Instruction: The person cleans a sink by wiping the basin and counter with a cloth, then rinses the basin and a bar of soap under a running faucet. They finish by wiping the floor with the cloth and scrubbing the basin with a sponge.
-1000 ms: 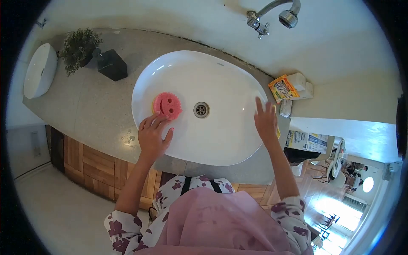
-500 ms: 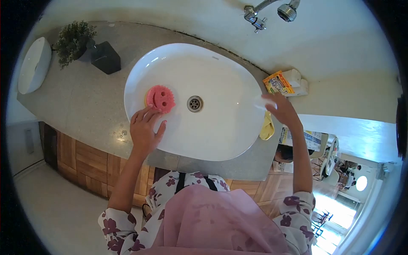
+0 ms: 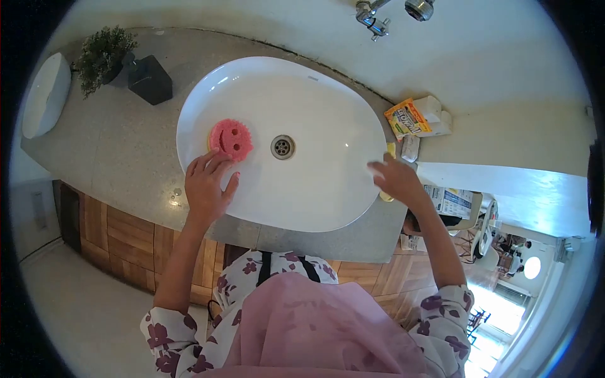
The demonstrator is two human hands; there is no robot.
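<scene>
A pink, round smiley-face scrub sponge [image 3: 231, 140] with a yellowish underside lies on the left side of the white oval sink [image 3: 302, 201]. My left hand [image 3: 206, 186] rests over the sink's near-left rim, its fingertips at the sponge's lower edge and its thumb held apart. The fingers are not wrapped round the sponge. Over the right rim hovers my right hand [image 3: 400, 181], fingers partly bent and slightly blurred, with nothing visible in them. It partly covers a yellow cloth [image 3: 386, 196] on the counter. Beyond that hand sits a small whitish packet [image 3: 409, 148].
A metal drain [image 3: 283, 147] is set in the sink. On the grey counter [image 3: 252, 232] stand a dark dispenser bottle [image 3: 150, 80], a potted plant [image 3: 101, 57] and a white dish [image 3: 47, 94]. An orange-yellow package [image 3: 408, 118] lies back right; a chrome tap [image 3: 372, 19] is above.
My right hand has moved left and toward me, its fingers less spread, uncovering the whitish packet. The left hand stays by the sponge. The whole view has shifted slightly.
</scene>
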